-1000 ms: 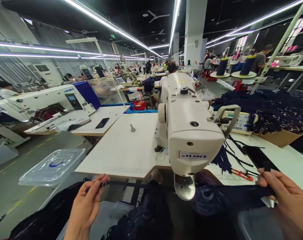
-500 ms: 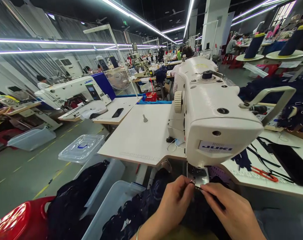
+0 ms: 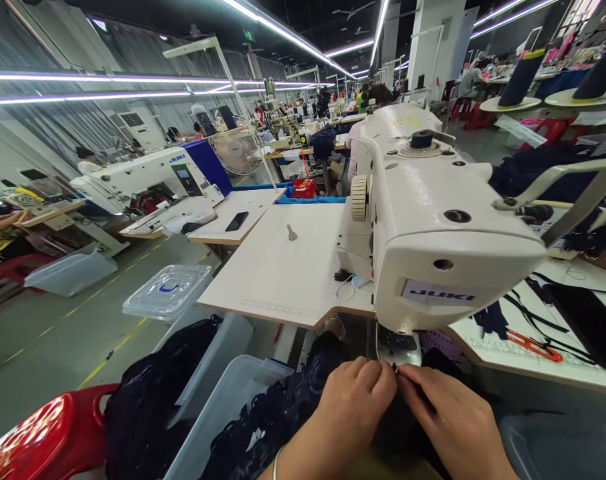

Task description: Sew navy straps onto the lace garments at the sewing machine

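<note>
In front of the white sewing machine (image 3: pixel 463 267), my left hand (image 3: pixel 347 407) is closed, thumb and fingers pinched together. My right hand (image 3: pixel 447 407) pinches close beside it, fingertips almost touching the left ones. Between them shows a bit of a narrow dark strap (image 3: pixel 395 367) with a small shiny spot; the fingers cover most of it. Just beyond the fingertips is the machine's shiny metal work plate (image 3: pixel 417 355), under the sewing head. Dark navy straps (image 3: pixel 263 420) are heaped in a clear plastic bin left of my left forearm.
The white tabletop (image 3: pixel 263 267) carries a small grey metal piece (image 3: pixel 291 233). At right lie red-orange snips (image 3: pixel 537 345), dark straps and a black phone-like slab (image 3: pixel 587 323). A red stool (image 3: pixel 47 433) and a lidded clear box (image 3: pixel 167 290) stand left. Co-workers sit farther off.
My left hand has turned so its back and knuckles face up, covering more of the strap. My right hand stays pinched close by. The whole view has shifted slightly.
</note>
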`<state>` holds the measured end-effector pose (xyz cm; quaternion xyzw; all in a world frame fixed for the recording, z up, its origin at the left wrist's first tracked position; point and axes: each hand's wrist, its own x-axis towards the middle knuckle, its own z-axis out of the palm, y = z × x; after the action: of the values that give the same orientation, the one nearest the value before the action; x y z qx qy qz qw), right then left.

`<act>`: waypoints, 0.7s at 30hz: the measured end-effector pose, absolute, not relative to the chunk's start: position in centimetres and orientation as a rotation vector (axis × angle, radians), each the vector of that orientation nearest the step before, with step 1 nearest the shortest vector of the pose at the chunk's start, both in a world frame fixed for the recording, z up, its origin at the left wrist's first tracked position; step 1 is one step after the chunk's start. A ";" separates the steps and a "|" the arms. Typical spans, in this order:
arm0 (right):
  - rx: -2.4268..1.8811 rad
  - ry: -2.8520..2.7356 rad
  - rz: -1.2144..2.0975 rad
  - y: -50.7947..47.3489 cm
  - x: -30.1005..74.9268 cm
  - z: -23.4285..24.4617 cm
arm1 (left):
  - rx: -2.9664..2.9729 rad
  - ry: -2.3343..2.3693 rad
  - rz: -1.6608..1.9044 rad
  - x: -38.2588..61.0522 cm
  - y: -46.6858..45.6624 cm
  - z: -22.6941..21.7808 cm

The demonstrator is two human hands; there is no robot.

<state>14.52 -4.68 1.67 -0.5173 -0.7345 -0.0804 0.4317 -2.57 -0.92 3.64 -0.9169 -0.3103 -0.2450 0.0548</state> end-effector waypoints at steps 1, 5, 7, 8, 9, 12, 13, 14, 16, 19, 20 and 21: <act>-1.299 -1.809 -0.142 -4.7 14.5 1.6 | -2.808 -0.964 -0.762 -2.6 -0.9 3.7; -1.287 -1.793 0.029 -4.8 14.8 1.3 | -2.888 -0.977 -0.790 -2.8 -0.8 3.6; -1.281 -1.822 0.098 -4.8 15.0 1.4 | -2.887 -0.963 -0.773 -2.8 -0.8 3.6; -1.292 -1.837 0.110 -4.8 15.0 1.5 | -2.877 -0.948 -0.764 -2.8 -0.8 3.5; -1.310 -1.848 0.092 -4.8 15.0 1.6 | -2.859 -0.926 -0.761 -2.7 -0.9 3.5; -1.356 -1.842 -0.138 -4.8 14.5 1.9 | -2.800 -0.844 -0.743 -2.5 -1.1 3.6; -1.360 -1.820 -0.204 -4.8 14.3 1.9 | -2.785 -0.826 -0.738 -2.4 -1.3 3.6; -1.360 -1.801 -0.221 -4.9 14.2 1.8 | -2.778 -0.817 -0.730 -2.3 -1.4 3.5; -1.359 -1.780 -0.111 -5.0 14.1 1.7 | -2.783 -0.816 -0.726 -2.2 -1.7 3.3; -1.322 -1.819 0.207 -5.2 14.8 1.3 | -2.794 -0.894 -0.748 -2.1 -1.8 2.7; -1.311 -1.833 0.298 -5.3 15.1 1.2 | -2.793 -0.934 -0.757 -2.1 -1.8 2.5; -1.310 -1.843 0.385 -5.4 15.4 1.2 | -2.792 -0.967 -0.769 -2.1 -1.8 2.3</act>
<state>15.43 -5.39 1.15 -0.5204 -0.7324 0.1530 0.4115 -2.11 -1.80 2.33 -0.9136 -0.3164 -0.2515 0.0444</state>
